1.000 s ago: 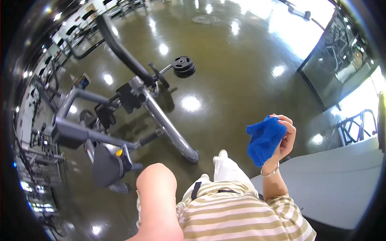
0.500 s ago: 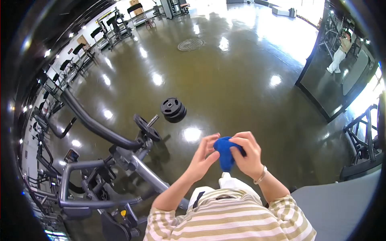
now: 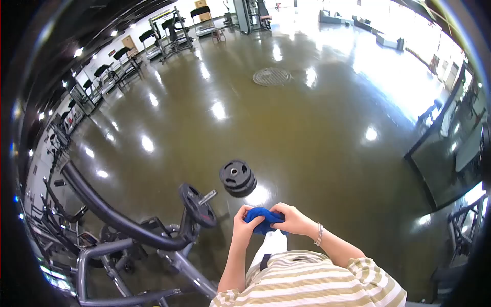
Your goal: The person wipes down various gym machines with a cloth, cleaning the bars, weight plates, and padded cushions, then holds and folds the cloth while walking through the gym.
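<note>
A bunched blue cloth [image 3: 261, 214] is gripped between my two hands, in front of my body. My left hand [image 3: 244, 221] has its fingers and thumb closed on the cloth's left side. From the right, my right hand [image 3: 290, 219] pinches the other side, with a bracelet at its wrist. Part of the cloth lies hidden behind the fingers. Below it show my white trousers [image 3: 272, 244] and striped shirt.
A stack of black weight plates [image 3: 237, 178] stands on the shiny floor just ahead. To the left is a grey machine frame [image 3: 179, 266] carrying a weight plate [image 3: 197, 204]. Treadmills line the far left wall; a mirror [image 3: 450, 148] stands at right.
My left hand, whose fingers were apart beside the cloth, now grips it. Both hands and the cloth are lower and further left in view. The camera has turned, shifting the room.
</note>
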`<state>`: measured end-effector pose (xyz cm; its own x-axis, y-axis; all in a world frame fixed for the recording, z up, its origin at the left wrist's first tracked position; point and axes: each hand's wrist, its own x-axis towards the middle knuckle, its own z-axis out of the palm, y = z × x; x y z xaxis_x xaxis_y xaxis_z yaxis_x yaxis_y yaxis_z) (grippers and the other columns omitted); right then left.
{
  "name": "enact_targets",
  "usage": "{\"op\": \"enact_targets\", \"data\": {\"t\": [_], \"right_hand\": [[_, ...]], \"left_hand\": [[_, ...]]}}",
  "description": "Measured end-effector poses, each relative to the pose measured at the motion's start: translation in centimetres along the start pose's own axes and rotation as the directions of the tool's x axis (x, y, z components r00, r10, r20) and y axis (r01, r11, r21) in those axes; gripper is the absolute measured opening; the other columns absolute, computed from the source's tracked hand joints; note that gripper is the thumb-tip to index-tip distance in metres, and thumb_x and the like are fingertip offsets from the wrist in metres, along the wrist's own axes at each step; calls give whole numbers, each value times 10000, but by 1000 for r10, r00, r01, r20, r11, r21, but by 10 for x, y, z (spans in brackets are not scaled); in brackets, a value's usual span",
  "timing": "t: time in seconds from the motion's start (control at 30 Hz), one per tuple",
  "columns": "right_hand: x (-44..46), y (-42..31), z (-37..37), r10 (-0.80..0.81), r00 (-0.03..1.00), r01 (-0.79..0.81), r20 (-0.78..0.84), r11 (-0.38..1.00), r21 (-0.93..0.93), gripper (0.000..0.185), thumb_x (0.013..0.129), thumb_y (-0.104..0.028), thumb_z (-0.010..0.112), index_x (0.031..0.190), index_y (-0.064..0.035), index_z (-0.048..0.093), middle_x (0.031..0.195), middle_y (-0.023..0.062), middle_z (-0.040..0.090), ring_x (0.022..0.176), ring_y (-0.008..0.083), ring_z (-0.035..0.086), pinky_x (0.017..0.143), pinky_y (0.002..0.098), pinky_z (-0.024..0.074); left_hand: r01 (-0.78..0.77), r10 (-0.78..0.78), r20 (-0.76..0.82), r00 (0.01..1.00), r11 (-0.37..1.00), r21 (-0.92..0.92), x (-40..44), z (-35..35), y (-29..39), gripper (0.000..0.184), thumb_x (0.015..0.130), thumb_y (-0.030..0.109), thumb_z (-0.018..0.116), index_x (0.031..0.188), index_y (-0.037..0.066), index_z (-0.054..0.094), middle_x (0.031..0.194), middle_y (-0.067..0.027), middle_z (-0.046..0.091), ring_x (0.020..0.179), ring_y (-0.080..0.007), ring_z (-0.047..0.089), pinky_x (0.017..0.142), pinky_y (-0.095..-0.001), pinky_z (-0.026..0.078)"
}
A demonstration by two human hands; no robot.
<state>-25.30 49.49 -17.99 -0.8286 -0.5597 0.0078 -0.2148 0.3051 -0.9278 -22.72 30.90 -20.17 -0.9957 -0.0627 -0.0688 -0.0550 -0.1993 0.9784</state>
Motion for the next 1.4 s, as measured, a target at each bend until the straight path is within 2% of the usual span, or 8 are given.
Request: {"op": "enact_targets", "data": {"t": [0.1, 0.3, 0.37, 0.57, 0.77, 1.0, 1.1, 1.4], "right_hand": [[82, -5, -43, 151, 977, -179, 152, 964, 195, 279, 757, -162, 689, 958, -17, 561, 835, 63, 590, 758, 121, 555, 657, 276, 469], [225, 3, -103, 11, 997, -42, 83, 924, 380, 210, 759, -121, 711, 807, -51, 519, 726, -23, 523, 663, 47, 464, 596, 211, 402], [261, 13, -117, -9, 1000, 15, -15, 883, 469, 228, 754, -132, 730, 797, -56, 520, 714, -29, 517, 660, 39, 468, 589, 201, 402], [369, 84, -194, 144, 986, -92, -79, 882, 463, 263, 742, -165, 757, 794, -51, 526, 713, -43, 546, 636, 26, 478, 570, 178, 393], [500, 99, -299, 65, 997, -66, 32, 621, 781, 489, 804, -146, 680, 1241, -44, 483, 998, 71, 622, 916, 108, 576, 820, 259, 463], [641, 128, -346, 16, 1000, -8, -13, 878, 479, 201, 776, -110, 691, 916, -64, 555, 802, -14, 570, 734, 57, 505, 659, 216, 432], [687, 142, -353, 49, 998, -61, 36, 848, 527, 221, 785, -110, 682, 926, -63, 518, 840, -8, 556, 779, 63, 497, 693, 218, 422], [902, 152, -407, 85, 996, -44, -40, 803, 595, 594, 746, -43, 702, 1273, -71, 431, 925, 43, 564, 871, 109, 543, 794, 247, 441]], "left_hand": [[-43, 51, -51, 997, 989, 142, 78, -7, 24, 271, 677, 8, 731, 870, 40, 543, 774, -12, 590, 722, -75, 542, 671, -220, 445], [7, 50, -204, 978, 964, 267, 217, -27, 60, 323, 674, 52, 749, 923, 32, 545, 800, -28, 595, 738, -98, 564, 679, -229, 467], [108, -107, -104, 989, 994, 8, 257, -30, 65, 339, 688, 65, 749, 955, 31, 545, 818, -33, 600, 732, -95, 568, 678, -228, 469], [-67, 37, -172, 984, 983, -170, 402, -1, 69, 385, 693, -131, 628, 1031, 14, 516, 880, -61, 623, 817, -130, 617, 773, -246, 494], [-205, 198, 75, 977, 972, 112, 580, 38, 96, 376, 726, -90, 640, 1081, -2, 551, 1074, -141, 627, 951, -174, 611, 842, -276, 481], [213, -180, -122, 976, 910, 356, 702, 5, 89, 221, 740, 123, 720, 909, 8, 636, 796, -26, 628, 705, -89, 558, 640, -227, 448], [209, -201, -154, 967, 977, 38, 733, -4, 81, 148, 771, 119, 693, 870, 22, 641, 751, -4, 612, 652, -72, 531, 607, -225, 423], [63, -41, -174, 984, 991, 122, 962, -73, 107, 145, 761, 125, 714, 803, 23, 620, 720, -9, 607, 643, -61, 532, 602, -204, 424]]}}
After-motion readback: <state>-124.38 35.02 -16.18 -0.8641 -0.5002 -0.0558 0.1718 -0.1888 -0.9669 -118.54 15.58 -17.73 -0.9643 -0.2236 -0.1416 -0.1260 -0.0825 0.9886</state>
